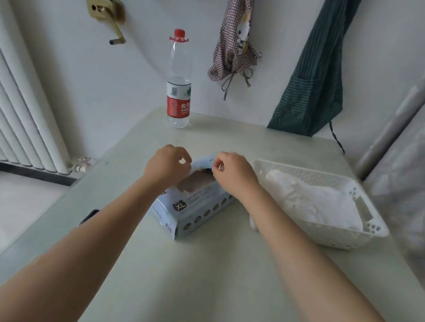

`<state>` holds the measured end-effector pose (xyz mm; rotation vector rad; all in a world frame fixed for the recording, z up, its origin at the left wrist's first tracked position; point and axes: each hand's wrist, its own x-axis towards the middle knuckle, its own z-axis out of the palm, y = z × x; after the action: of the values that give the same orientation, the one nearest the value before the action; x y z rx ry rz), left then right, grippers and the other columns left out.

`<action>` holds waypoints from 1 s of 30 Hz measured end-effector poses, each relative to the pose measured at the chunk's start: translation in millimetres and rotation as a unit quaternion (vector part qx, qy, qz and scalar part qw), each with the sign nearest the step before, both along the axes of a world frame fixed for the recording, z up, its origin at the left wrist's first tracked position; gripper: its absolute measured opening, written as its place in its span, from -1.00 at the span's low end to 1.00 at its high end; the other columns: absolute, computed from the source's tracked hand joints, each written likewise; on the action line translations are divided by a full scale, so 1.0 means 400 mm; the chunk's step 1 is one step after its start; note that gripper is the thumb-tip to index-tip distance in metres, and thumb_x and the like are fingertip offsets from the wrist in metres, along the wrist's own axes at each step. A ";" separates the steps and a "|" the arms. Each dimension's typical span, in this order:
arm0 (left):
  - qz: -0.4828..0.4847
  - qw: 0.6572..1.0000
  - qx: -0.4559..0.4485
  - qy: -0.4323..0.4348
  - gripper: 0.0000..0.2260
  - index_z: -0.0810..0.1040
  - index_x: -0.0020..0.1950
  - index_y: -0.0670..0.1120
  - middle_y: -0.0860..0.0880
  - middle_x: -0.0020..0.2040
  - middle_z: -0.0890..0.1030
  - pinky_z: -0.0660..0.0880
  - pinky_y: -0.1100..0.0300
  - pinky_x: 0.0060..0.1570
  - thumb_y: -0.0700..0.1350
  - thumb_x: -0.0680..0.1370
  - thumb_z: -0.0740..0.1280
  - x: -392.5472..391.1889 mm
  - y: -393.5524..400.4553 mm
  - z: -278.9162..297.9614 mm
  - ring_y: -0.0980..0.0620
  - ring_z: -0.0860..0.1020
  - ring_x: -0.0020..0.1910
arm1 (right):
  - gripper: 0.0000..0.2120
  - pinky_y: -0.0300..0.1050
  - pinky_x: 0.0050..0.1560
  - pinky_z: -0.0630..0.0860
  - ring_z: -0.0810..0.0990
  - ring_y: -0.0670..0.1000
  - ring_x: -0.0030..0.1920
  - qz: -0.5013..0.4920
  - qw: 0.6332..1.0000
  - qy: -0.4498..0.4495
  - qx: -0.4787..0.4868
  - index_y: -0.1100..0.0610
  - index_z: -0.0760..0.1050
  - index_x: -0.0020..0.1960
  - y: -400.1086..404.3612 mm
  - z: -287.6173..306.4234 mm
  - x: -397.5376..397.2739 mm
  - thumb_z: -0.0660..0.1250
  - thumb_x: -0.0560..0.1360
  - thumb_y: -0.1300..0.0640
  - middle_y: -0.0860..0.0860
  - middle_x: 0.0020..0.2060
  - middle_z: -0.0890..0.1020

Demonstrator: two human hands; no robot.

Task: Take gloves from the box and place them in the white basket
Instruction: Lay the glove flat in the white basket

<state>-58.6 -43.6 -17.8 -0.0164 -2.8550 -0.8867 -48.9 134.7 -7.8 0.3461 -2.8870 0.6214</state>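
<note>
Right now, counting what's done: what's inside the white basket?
A heap of white gloves fills the basket; its floor beneath them is covered.

What I can't make out from the head camera

My left hand [167, 165] and right hand [233, 175] cover the far end of the glove box [195, 209], so I can't tell what their curled fingers pinch. The box's dark opening is blurred. Small print on the bottle [178, 88] label is unreadable, and a dark object [90, 216] behind my left forearm stays half hidden.

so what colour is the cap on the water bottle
Red; the cap of the bottle shows clearly in the head view.
</note>
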 end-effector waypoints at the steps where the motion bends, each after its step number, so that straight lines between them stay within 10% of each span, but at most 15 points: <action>1: -0.004 1.000 0.000 -0.012 -0.83 0.64 0.06 0.06 -0.03 0.09 0.54 0.42 0.17 -0.10 -0.08 0.51 0.32 0.001 -0.010 -0.016 -0.03 0.52 0.02 | -0.83 0.02 -0.09 0.56 0.56 0.11 -0.11 -0.003 1.000 -0.015 0.004 0.20 0.56 -0.09 -0.009 -0.011 -0.005 0.22 0.53 0.17 0.10 -0.10 0.60; 9: -0.046 0.997 0.048 -0.042 -0.82 0.62 0.08 0.10 0.01 -0.06 0.60 0.53 0.16 -0.19 -0.08 0.53 0.31 -0.001 -0.052 -0.068 0.02 0.55 -0.19 | -0.63 -0.14 -0.34 0.31 0.41 0.04 -0.40 -0.007 0.990 -0.137 0.018 0.17 0.45 -0.40 -0.086 -0.026 0.003 0.33 0.52 0.00 0.06 -0.46 0.45; 17: -0.035 0.997 0.053 -0.033 -0.86 0.56 0.01 0.22 0.06 -0.06 0.59 0.50 0.17 -0.23 0.00 0.51 0.31 -0.004 -0.045 -0.099 0.06 0.55 -0.28 | -0.85 -0.28 -0.33 0.35 0.49 -0.08 -0.24 0.063 0.964 -0.257 0.029 0.10 0.68 -0.08 -0.087 0.040 0.047 0.40 0.49 0.03 -0.06 -0.24 0.60; 30: -0.024 0.996 0.069 -0.041 -0.84 0.57 0.05 0.21 0.06 -0.08 0.58 0.55 0.13 -0.18 -0.02 0.53 0.30 0.007 -0.044 -0.099 0.05 0.56 -0.24 | -0.84 -0.19 -0.31 0.34 0.44 0.03 -0.27 0.040 0.959 -0.273 0.065 0.15 0.56 -0.24 -0.120 0.015 0.030 0.30 0.50 0.21 0.03 -0.29 0.51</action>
<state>-55.9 -61.3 -57.5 -0.0335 -2.8713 -1.1189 -36.8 86.9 -1.7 0.3577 -3.4705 0.6230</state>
